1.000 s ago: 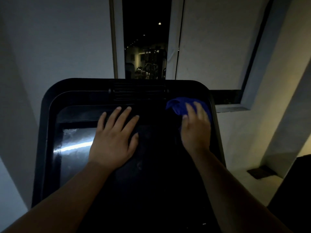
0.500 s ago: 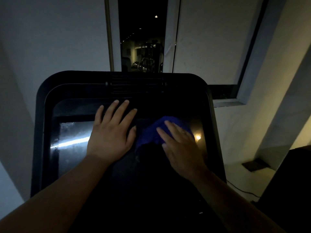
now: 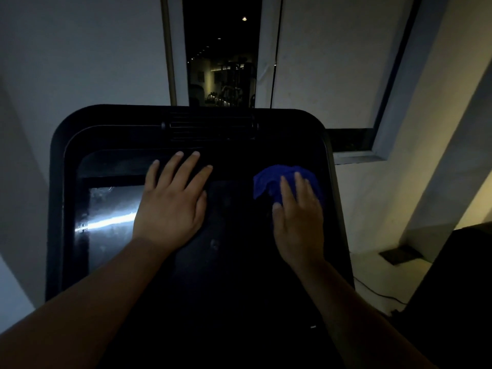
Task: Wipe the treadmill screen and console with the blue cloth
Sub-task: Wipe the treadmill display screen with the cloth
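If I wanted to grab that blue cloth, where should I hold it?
Probably the bunched left edge of the blue cloth, coming from above: it humps up off the console there, while the right hand presses flat on the rest.

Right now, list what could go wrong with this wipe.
The left hand lies flat on the screen: it may leave prints and hides a patch from the blue cloth. The right hand presses the bunched cloth near the right edge of the console, where it could slip off.

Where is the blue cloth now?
Head view: the cloth sits under the right hand on the right side of the console, apart from the left hand.
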`<state>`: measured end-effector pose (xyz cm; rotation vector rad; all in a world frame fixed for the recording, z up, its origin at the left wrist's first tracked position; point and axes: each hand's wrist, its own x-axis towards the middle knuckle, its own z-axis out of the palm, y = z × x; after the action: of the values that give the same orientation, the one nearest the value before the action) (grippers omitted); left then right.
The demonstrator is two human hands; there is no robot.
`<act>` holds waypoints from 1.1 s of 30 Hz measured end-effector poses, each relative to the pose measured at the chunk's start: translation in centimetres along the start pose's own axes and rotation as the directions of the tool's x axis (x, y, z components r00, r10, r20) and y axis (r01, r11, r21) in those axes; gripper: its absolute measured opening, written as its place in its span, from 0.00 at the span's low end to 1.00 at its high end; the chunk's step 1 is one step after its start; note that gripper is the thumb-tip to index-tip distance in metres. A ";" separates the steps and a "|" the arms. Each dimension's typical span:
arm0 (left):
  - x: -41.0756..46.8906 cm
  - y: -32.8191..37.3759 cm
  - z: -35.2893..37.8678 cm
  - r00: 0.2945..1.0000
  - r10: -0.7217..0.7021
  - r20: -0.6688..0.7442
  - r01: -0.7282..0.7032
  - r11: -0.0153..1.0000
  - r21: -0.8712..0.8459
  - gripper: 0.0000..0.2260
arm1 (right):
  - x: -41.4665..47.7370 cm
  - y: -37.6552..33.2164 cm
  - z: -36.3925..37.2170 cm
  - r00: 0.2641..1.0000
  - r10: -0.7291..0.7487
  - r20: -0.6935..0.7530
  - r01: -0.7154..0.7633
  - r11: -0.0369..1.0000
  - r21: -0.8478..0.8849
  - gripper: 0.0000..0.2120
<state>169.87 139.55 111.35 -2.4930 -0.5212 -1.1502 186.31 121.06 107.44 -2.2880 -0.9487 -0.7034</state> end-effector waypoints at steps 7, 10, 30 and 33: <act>-0.1 -0.7 -0.2 0.999 0.034 0.041 -0.032 0.999 -0.034 0.23 | -3.4 -1.2 0.8 0.872 -0.479 0.102 0.484 0.874 -0.037 0.25; -1.5 -2.8 -0.7 0.985 0.156 0.075 -0.154 0.987 -0.033 0.23 | -2.7 -2.0 0.7 0.996 -0.084 -0.030 0.086 0.994 0.061 0.25; -7.6 -8.8 -3.9 0.950 0.248 0.191 -0.260 0.964 0.045 0.22 | -6.0 -7.5 2.5 0.885 -0.458 0.081 0.459 0.888 0.003 0.24; -9.1 -10.6 -4.6 0.954 0.242 0.179 -0.262 0.960 0.098 0.21 | -4.2 -9.1 2.0 0.993 -0.089 -0.079 0.103 0.977 0.189 0.21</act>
<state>156.51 145.03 108.71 -2.4740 -0.2916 -0.7958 177.47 125.89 105.94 -2.0472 -1.0524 -0.6954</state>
